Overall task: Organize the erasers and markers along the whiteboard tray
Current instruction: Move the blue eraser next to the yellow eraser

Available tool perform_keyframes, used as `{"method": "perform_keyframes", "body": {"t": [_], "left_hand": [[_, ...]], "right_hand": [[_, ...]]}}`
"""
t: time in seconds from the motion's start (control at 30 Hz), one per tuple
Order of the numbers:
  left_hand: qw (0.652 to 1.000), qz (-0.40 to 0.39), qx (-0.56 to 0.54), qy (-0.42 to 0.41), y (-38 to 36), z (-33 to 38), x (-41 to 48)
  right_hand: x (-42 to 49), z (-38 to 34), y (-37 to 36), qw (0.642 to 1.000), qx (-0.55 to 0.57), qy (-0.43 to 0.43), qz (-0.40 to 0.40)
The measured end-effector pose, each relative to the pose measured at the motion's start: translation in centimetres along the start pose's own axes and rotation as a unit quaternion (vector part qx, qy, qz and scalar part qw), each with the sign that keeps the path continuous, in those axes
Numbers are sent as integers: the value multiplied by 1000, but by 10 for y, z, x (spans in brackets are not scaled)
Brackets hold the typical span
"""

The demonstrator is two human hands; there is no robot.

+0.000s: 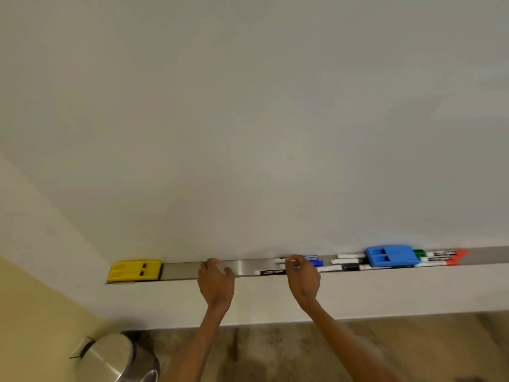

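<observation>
A long steel tray runs under the whiteboard. A yellow eraser sits at its left end. A blue eraser lies on top of several markers further right, among them blue-capped markers, a black-labelled marker, a green-capped marker and red-capped markers. My left hand hovers over a bare stretch of tray, fingers loosely curled, holding nothing. My right hand reaches into the marker group and pinches the white end of a marker between thumb and fingertips.
A steel pedal bin stands on the floor at lower left, below the tray. A yellow side wall meets the whiteboard wall at the left. A white ledge juts out beneath the tray.
</observation>
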State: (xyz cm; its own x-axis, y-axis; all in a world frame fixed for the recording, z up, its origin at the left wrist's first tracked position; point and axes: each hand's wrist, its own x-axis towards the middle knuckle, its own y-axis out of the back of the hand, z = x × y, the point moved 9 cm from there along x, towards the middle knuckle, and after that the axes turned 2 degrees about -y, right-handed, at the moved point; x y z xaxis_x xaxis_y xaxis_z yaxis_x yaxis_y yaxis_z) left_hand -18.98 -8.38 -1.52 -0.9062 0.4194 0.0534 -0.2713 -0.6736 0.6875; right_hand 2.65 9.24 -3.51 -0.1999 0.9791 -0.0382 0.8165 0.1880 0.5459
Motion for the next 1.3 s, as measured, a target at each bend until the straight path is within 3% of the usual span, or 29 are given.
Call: {"method": "perform_keyframes", "body": {"t": [0.37,0.57,0.97,1.3], "left_hand": [[996,-65,-19,-55,-130,126,-91],[989,-122,-58,-56,-195,178,-123],[967,-245,-62,-25,-282,238,-147],[954,-289,-75,10,-314,245,-157]], "right_hand": [[87,89,183,994,-49,-41,93],[130,133,257,989,-74,-90,94],[167,182,271,984,-96,-150,10],[172,198,258,985,-79,-156,-4]]}}
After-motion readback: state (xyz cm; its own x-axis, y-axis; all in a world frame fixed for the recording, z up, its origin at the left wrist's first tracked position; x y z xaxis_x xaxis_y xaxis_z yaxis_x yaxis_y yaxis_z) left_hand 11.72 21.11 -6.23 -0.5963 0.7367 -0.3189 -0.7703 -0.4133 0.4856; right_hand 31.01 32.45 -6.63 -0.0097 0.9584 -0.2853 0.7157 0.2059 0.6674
